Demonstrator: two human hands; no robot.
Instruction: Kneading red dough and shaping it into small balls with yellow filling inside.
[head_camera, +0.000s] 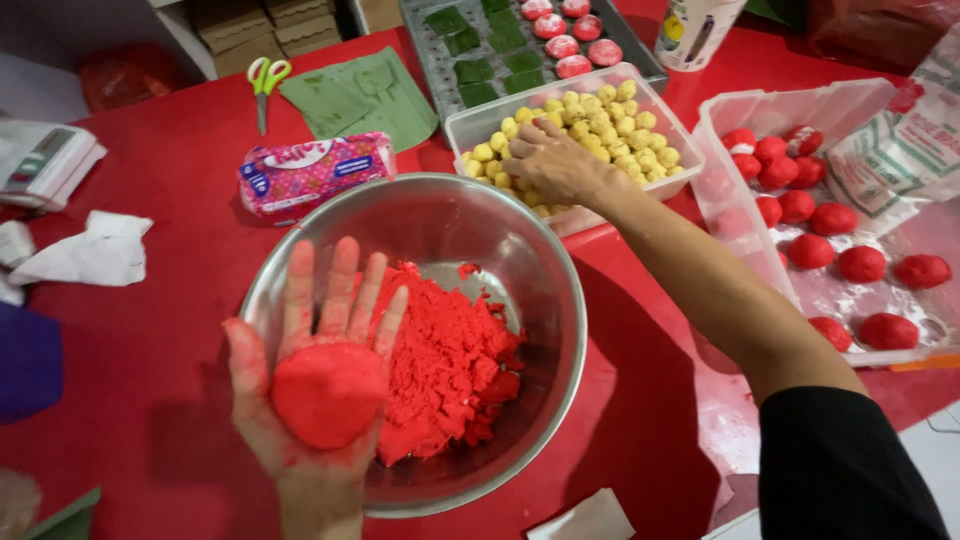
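My left hand (300, 370) lies palm up over the near rim of a steel bowl (540, 270), with a flattened red dough disc (328, 392) resting on the palm; the fingers are spread and stained red. A heap of red dough (450, 360) fills the bowl's near side. My right hand (550, 165) reaches into a clear plastic tub (660, 105) of small yellow filling balls (600, 120), fingers closing among them; whether it holds one is hidden.
A clear tray (730, 130) of red dough balls (860, 262) sits at right. Behind are a metal tray (430, 60) with green leaf squares and pink balls, scissors (265, 80), a tissue pack (310, 175), and crumpled tissues (95, 250).
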